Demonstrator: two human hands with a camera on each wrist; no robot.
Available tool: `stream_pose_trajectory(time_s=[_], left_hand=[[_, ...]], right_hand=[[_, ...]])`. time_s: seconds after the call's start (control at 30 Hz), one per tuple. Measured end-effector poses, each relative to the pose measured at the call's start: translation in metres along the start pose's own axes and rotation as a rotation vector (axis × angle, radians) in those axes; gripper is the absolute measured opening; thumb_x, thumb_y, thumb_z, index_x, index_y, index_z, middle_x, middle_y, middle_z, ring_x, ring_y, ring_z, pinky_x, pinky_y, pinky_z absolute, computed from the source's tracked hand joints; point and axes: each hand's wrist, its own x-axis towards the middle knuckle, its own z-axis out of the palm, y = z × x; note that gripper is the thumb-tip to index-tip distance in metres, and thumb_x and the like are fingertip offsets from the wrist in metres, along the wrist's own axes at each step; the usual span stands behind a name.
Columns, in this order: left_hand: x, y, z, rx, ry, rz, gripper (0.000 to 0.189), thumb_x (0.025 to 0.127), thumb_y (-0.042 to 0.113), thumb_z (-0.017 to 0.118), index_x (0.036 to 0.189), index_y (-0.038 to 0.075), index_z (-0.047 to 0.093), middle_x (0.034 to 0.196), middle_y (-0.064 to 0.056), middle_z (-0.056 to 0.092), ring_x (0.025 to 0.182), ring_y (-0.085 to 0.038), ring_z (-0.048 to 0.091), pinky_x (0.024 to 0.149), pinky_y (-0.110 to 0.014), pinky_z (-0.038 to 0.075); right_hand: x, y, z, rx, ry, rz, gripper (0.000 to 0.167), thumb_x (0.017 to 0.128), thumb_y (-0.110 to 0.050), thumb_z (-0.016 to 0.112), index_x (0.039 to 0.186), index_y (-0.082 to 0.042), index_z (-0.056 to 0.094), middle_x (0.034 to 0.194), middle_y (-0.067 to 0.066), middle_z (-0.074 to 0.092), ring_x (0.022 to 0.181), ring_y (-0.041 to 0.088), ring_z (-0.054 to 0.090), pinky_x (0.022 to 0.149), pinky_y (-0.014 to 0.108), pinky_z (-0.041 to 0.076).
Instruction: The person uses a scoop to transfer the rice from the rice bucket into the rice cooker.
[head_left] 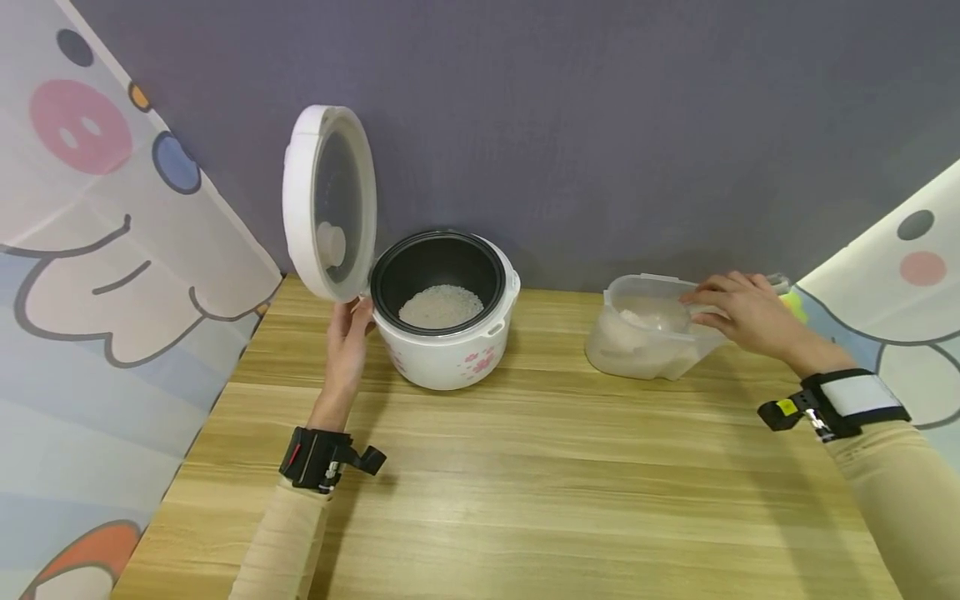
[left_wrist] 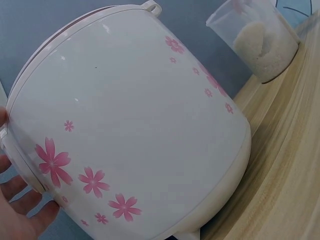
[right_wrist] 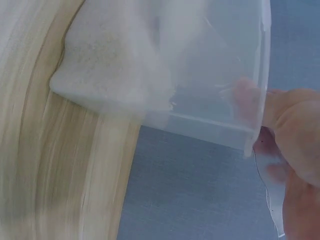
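Observation:
A white rice cooker (head_left: 457, 358) with pink flowers stands at the back of the table. Its lid (head_left: 300, 204) is raised at the left, and white rice (head_left: 441, 307) lies in the dark inner pot (head_left: 438, 250). My left hand (head_left: 347, 350) touches the cooker's left side below the lid, fingers fairly straight and tips partly hidden. To the right, a translucent plastic container (head_left: 630, 350) holds more rice (right_wrist: 100, 65). My right hand (head_left: 750, 312) grips that container at its rim; some fingers show blurred through the plastic (right_wrist: 245, 100). Clear plastic (head_left: 778, 283) shows behind this hand.
Both things stand on a wood-grain table (head_left: 525, 500) against a grey back wall (head_left: 525, 125). Cartoon-printed sheets (head_left: 112, 250) hang along the left and right sides. Bands with small cameras (head_left: 322, 458) sit on both wrists.

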Motion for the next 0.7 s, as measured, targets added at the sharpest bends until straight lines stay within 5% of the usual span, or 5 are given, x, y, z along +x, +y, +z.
stream_pose_trajectory(time_s=[0.7], left_hand=[[0.001,-0.001,0.0,0.015,0.011,-0.011,0.043,0.112,0.021,0.046,0.154,0.012,0.044,0.146,-0.001,0.053,0.128,-0.014,0.055,0.106,-0.036,0.046]], right_hand=[[-0.013,0.005,-0.014,0.071,-0.023,0.125,0.027,0.096,-0.015,0.073,0.12,-0.005,0.074,0.114,0.02,0.067,0.098,0.036,0.055,0.076,0.047,0.03]])
